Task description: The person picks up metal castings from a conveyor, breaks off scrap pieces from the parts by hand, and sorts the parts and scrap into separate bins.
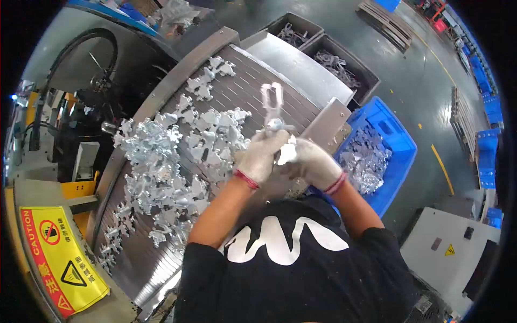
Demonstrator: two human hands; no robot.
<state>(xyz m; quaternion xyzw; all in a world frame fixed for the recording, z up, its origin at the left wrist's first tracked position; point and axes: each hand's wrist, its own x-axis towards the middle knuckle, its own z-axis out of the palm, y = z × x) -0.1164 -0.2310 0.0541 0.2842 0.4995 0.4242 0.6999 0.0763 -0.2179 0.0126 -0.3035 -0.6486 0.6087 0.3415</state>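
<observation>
My left hand, in a white glove with a red cuff, is closed on a silvery metal casting whose two prongs point away from me. Close beside it, my right hand, gloved the same way, is closed at a bright metal piece; whether that piece is joined to the casting I cannot tell. Both hands are over the near edge of a slatted metal conveyor. Many shiny castings lie heaped on the conveyor to the left of my hands.
A blue bin of metal pieces stands at the right. Beyond the conveyor are a metal chute and dark crates of scrap. A yellow caution sign is at the lower left, a grey cabinet at the lower right.
</observation>
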